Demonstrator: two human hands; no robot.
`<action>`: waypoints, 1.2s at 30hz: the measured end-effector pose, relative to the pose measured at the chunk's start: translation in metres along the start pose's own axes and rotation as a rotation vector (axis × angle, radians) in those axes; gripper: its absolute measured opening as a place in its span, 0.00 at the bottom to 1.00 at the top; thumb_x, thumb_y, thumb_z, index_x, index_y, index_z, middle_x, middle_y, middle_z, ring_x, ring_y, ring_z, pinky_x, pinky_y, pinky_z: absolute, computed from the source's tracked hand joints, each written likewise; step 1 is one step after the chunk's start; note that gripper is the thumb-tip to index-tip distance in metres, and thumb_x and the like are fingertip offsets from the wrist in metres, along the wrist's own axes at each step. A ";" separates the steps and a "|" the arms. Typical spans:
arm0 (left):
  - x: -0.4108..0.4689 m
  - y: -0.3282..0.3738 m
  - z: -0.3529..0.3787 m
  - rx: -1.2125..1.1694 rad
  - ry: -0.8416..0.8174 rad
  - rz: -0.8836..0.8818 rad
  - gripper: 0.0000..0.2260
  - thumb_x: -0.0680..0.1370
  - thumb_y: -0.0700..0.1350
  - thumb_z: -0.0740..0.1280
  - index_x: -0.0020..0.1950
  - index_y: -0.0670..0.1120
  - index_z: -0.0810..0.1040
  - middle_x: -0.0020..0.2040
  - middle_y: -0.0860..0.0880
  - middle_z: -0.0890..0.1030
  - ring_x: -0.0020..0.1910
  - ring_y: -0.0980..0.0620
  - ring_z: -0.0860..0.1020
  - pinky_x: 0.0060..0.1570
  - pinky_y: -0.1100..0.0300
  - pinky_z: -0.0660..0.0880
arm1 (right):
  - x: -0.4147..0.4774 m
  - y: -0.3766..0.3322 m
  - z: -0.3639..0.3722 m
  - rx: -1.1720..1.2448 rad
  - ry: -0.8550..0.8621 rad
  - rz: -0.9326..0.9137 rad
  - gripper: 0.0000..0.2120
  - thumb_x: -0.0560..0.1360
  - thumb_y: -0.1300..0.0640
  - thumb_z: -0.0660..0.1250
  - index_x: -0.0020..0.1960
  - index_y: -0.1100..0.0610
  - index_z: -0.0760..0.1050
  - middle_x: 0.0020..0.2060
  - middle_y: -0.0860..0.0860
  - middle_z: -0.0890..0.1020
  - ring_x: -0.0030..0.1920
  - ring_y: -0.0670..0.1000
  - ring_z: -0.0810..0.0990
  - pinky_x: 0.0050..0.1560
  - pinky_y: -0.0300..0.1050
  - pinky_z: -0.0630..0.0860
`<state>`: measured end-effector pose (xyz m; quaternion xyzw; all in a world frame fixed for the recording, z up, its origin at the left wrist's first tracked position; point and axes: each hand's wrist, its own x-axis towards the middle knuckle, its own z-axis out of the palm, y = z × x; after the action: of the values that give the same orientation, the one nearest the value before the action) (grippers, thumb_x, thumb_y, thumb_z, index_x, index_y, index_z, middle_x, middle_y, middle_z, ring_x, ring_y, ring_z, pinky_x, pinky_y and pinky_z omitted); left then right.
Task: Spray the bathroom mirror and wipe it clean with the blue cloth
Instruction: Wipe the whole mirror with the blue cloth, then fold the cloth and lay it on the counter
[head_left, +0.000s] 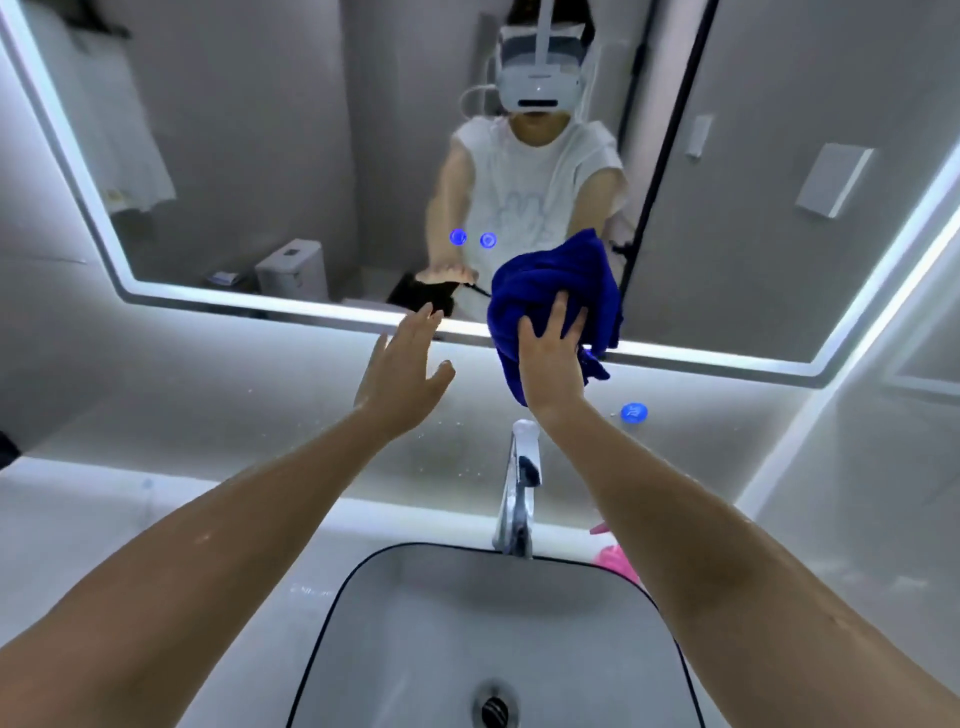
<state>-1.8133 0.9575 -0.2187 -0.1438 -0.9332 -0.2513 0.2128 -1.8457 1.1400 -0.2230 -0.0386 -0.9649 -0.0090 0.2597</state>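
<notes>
At 6 o'clock, nearest of all, a white sink (415, 623) with a dark rim is seen, its drain (493, 709) at the very bottom edge. Just beyond it, toward 12, a chrome tap (517, 499) is mounted on the white counter (104, 519). At 4 o'clock from the tap a pink thing (615, 558) is half hidden behind the right forearm; what it is cannot be told. Farther back, at 2 o'clock from the tap, a round blue cap (634, 413) is spotted by the wall.

Both arms are stretched out over the sink. The left hand (408, 374) is held open, fingers spread and nearly straight, nothing in it, fingertips up by the mirror's lit lower edge; whether the glass is touched cannot be told. At its 3 o'clock, the right hand (553, 358) is laid flat on the blue cloth (550, 280), fingers fanned out and straight, not curled round it. The cloth is bunched and pressed against the mirror (260, 156) at its lower edge, near centre, with part of it hanging below the frame.

In the glass, at 12 o'clock, a white headset (537, 78) is reflected, and a pair of small blue lights (458, 237) is shown at 10 o'clock from the cloth.
</notes>
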 end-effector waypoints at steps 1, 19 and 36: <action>-0.008 -0.012 -0.002 0.008 -0.009 -0.024 0.27 0.80 0.49 0.60 0.76 0.48 0.53 0.77 0.50 0.53 0.76 0.52 0.52 0.73 0.51 0.47 | -0.003 -0.003 0.005 0.023 -0.017 0.004 0.18 0.71 0.65 0.66 0.60 0.55 0.74 0.69 0.69 0.65 0.63 0.76 0.68 0.50 0.67 0.76; -0.113 -0.156 -0.109 -0.089 -0.155 -0.192 0.17 0.79 0.45 0.61 0.67 0.47 0.70 0.66 0.49 0.74 0.63 0.48 0.73 0.61 0.56 0.68 | -0.115 -0.164 0.012 0.978 -0.396 0.019 0.14 0.71 0.65 0.64 0.55 0.58 0.69 0.44 0.54 0.77 0.42 0.55 0.75 0.41 0.44 0.70; -0.295 -0.321 -0.155 -0.492 -0.564 -0.705 0.23 0.77 0.64 0.55 0.66 0.52 0.68 0.59 0.52 0.75 0.58 0.49 0.74 0.55 0.51 0.74 | -0.276 -0.361 0.038 1.559 -1.022 0.133 0.20 0.67 0.71 0.62 0.51 0.52 0.78 0.51 0.57 0.80 0.48 0.58 0.80 0.51 0.57 0.79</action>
<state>-1.6272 0.5611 -0.3669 0.0715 -0.8593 -0.4713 -0.1851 -1.6554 0.7626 -0.3933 0.0922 -0.6913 0.6740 -0.2435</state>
